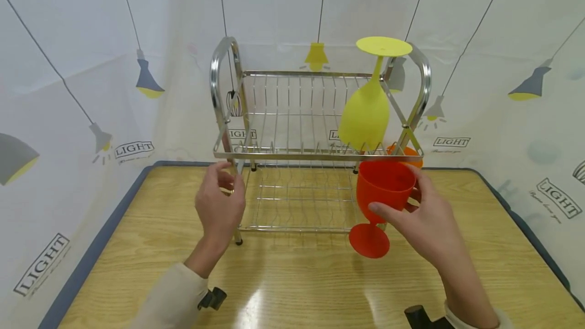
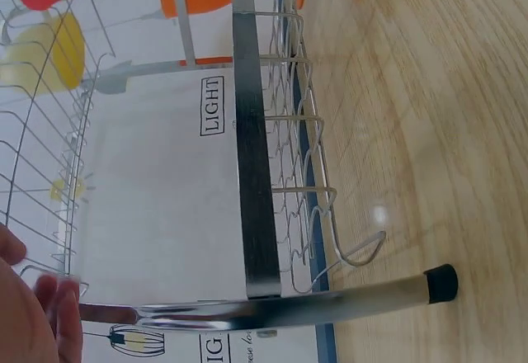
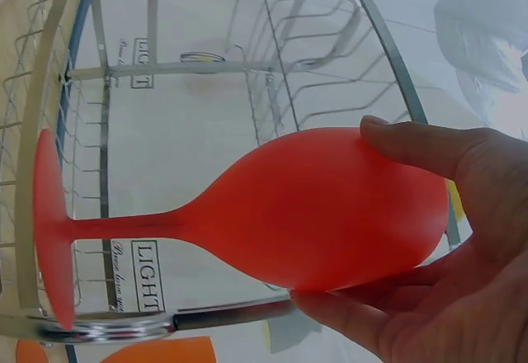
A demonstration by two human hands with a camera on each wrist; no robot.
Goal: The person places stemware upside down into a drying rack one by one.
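Observation:
My right hand [image 1: 427, 217] holds a red goblet [image 1: 384, 192] by its bowl, thumb on the near side and fingers around the far side. The goblet is upright, rim up, in front of the rack's right side. The right wrist view shows its bowl, stem and round foot. My left hand [image 1: 221, 202], fingers loosely curled, is beside the left front post of the metal dish rack [image 1: 292, 157]; no object shows in it. A yellow goblet [image 1: 367, 110] stands upside down on the upper tier at the right.
An orange item [image 1: 404, 154] shows partly behind the red goblet, near the rack's right side. The lower wire tier [image 1: 303, 199] is just above the wooden table [image 1: 292, 278]. A white printed cloth [image 1: 274, 4] hangs behind and at both sides.

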